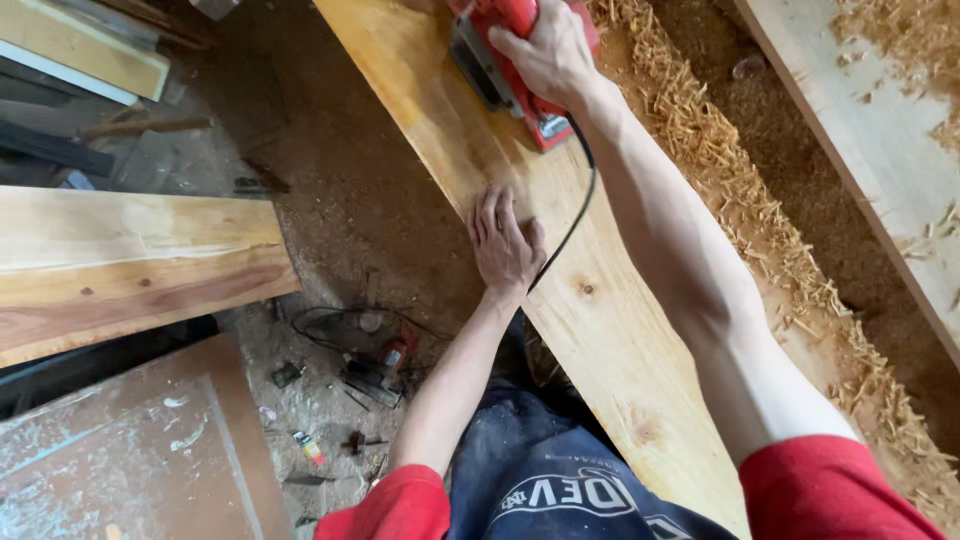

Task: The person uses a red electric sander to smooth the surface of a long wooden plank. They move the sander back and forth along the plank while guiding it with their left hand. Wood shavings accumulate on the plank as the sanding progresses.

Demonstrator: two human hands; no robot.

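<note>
The long pale yellow wooden plank (560, 260) runs slantwise from the top of the view down toward the person's lap, and both hands are on it. The right hand (550, 50), at the end of a fully stretched arm, is clamped over the top of a red electric hand planer (510, 70) with a grey body part on its left side; the fingers wrap down around the tool's handle, closed tight on it. The planer sits flat on the plank near the top edge of the view, and its thin black power cord (575, 205) loops back down along the board and passes just beside the other hand. The left hand (503, 245) lies palm down on the plank's left edge, fingers straight, held close together and pointing up the board, pressing on the wood and gripping nothing. A thick drift of pale wood shavings (750, 210) lies along the plank's right side, between it and a second light plank (880, 130) at the far right. To the left, on the dusty ground, a reddish-brown wooden slab (130, 265) lies well apart from the hands, and a small red power tool (385, 365) with a tangled cord rests in the sawdust below the left forearm.
</note>
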